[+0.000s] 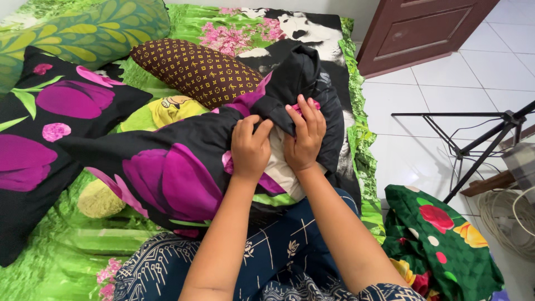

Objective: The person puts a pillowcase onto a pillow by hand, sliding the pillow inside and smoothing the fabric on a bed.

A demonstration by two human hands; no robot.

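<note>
Black cover with purple tulips (167, 173) lying across the lap, its open end bunched over the cream pillow (281, 167). Left hand (249, 147) curled shut on a fold of the cover; right hand (304, 139) closed on the gathered fabric just beside it. Best to keep both grips even, pull fabric toward the body, work cream corners in squarely. Beside the mattress, green floral cloth (440, 239) heaped on white tiles.

So the bed (67, 245) has a bright green floral sheet, and lying on it are a black pillow with purple tulips (39, 139), a green leafy pillow (83, 30) and a brown patterned bolster (195, 69). Beside it, a green flowered cloth (440, 239) sits crumpled on the white tile floor (446, 83).
</note>
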